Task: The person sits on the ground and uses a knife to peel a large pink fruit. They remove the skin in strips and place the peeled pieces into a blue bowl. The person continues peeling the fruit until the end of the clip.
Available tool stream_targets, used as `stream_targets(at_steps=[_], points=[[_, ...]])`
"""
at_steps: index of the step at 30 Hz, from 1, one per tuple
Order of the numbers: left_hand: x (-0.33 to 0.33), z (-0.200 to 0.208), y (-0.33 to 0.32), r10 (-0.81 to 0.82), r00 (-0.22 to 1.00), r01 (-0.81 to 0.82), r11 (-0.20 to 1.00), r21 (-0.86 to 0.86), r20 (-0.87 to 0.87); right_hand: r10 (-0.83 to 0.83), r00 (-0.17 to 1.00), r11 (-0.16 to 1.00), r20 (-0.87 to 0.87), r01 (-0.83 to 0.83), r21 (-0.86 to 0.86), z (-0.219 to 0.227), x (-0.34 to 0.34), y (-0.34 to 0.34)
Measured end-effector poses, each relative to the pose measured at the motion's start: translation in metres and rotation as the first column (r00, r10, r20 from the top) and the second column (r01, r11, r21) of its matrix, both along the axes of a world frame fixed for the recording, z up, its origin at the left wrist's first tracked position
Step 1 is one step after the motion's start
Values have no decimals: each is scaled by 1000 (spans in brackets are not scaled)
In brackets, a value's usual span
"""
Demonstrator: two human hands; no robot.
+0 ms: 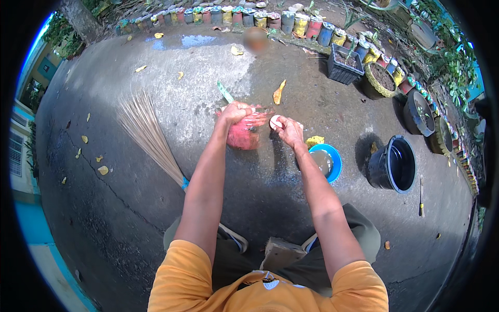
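Note:
My left hand (237,112) is closed at the upper edge of a wet, red, streaked thing (243,136) lying on the concrete; its kind is unclear. From behind that fist sticks out a flat green strip (225,92). Just to the right, my right hand (291,131) pinches a pale, round, flat piece (275,122), whose kind I cannot make out. Close by my right forearm sits a blue basin (335,164) with cloudy water in it. A yellow crumpled thing (314,141) lies at its far rim.
A stick broom (150,135) lies to the left. At the right stand a black bucket (382,169) and a small brush (421,200). Several planters, including a square black pot (343,70), line the far right along a coloured bottle border (288,22). Between my feet is a block (280,254).

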State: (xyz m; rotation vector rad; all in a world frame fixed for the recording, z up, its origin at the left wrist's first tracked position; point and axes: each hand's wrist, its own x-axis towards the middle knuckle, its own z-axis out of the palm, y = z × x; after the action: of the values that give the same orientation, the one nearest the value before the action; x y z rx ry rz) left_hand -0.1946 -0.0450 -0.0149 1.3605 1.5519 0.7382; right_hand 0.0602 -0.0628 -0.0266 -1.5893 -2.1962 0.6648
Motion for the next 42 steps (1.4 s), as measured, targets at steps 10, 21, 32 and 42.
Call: stream_targets(at_steps=[10,21,32,42], points=[[17,11,3,-75,993,69,996,-63,-90,-781,134,305,-610,934,-185,-94,112,-38],[25,21,6,-57,988,58,998,5,-146,-794,-243,252,-558,703,-665,-82,114,-56],[18,34,9,-59,994,47,991,-125,-95,355,923,892,-150,-287,349,31,-58,-20],[10,21,13,-9,1000,8,998,-60,-10,66,860,993,-506,-8,117,-12,-55,-37]])
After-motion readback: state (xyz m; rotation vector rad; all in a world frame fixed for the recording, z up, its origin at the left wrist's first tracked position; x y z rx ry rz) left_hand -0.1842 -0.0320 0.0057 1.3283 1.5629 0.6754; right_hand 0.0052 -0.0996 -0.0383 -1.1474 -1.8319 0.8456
